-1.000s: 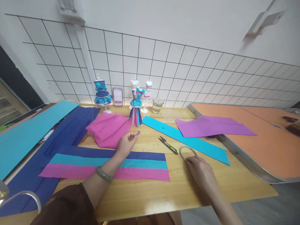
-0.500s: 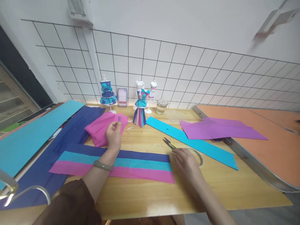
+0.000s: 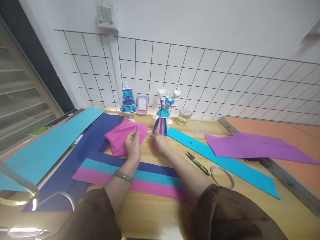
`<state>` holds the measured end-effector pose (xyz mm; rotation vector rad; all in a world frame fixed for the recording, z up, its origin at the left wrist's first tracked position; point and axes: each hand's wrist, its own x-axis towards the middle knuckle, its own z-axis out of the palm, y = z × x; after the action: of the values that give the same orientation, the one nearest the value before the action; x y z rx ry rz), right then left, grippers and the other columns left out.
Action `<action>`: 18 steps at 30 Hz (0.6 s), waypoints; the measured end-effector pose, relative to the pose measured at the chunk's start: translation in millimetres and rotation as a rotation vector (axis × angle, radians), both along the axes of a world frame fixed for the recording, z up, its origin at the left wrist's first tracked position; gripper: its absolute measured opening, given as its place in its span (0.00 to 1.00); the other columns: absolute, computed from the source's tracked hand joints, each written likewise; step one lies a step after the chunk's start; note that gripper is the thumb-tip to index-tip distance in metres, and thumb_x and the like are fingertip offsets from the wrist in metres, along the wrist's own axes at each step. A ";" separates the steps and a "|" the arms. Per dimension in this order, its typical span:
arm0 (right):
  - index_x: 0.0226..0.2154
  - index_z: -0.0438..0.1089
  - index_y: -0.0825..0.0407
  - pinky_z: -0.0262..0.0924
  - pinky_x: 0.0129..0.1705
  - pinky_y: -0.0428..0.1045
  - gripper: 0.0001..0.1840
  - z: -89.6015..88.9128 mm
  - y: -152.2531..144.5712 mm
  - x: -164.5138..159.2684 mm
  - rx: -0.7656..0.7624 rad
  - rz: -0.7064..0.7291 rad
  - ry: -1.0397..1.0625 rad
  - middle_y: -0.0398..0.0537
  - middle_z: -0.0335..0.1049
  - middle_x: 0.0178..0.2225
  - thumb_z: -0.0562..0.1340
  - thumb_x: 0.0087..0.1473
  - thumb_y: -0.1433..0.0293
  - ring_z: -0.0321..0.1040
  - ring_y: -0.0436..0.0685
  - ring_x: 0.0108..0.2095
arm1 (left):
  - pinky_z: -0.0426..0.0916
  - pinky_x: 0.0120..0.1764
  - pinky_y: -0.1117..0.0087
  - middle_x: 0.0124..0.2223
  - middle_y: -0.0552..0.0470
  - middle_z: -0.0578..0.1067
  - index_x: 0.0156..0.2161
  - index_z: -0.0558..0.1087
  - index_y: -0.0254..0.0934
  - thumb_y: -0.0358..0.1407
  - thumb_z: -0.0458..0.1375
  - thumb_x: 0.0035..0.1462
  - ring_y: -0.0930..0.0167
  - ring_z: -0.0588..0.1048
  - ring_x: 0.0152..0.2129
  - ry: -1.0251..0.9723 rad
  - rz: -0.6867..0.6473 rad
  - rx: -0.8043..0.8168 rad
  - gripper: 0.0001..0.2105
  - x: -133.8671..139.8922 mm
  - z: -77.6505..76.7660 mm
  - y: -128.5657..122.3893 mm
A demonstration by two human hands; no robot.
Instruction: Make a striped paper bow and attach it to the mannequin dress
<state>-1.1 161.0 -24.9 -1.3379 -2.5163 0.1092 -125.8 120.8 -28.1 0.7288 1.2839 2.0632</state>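
Note:
My left hand (image 3: 133, 145) is closed in a pinch, with a short, thin blue strip (image 3: 136, 128) standing up from the fingertips. It hovers over crumpled pink paper (image 3: 117, 140). My right hand (image 3: 160, 143) reaches to the foot of a small dress form (image 3: 163, 113) in a teal top and striped skirt. Its fingers are bent together over the table; whatever lies between them is hidden. Under my forearms lies a long sheet banded navy, teal and pink (image 3: 152, 178). Green-handled thread snips (image 3: 198, 164) and a ring of tape (image 3: 223, 177) lie right of my right forearm.
Behind stand a dress form in blue ruffles (image 3: 128, 101), white dress forms (image 3: 176, 95), a phone (image 3: 142, 105) and a glass cup (image 3: 184, 117). Blue (image 3: 225, 160) and purple paper (image 3: 257, 145) lie right, navy (image 3: 82, 163) and light-blue sheets (image 3: 55, 143) left.
My right hand has left the snips, which lie on the table, and moved left and forward to the dress form's base. The left hand keeps its pinch; the view has swung left.

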 end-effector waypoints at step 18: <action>0.29 0.66 0.55 0.57 0.32 0.46 0.15 12.6 -33.4 32.5 -0.261 -0.058 0.449 0.49 0.70 0.27 0.50 0.56 0.64 0.66 0.52 0.29 | 0.63 0.32 0.75 0.26 0.54 0.72 0.29 0.69 0.33 0.37 0.58 0.44 0.75 0.70 0.25 0.025 -0.216 -0.048 0.08 13.8 -6.5 -1.9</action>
<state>31.4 127.6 -12.4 -1.3010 -2.1327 0.6669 -112.0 118.9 -34.6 0.8360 1.2075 1.8502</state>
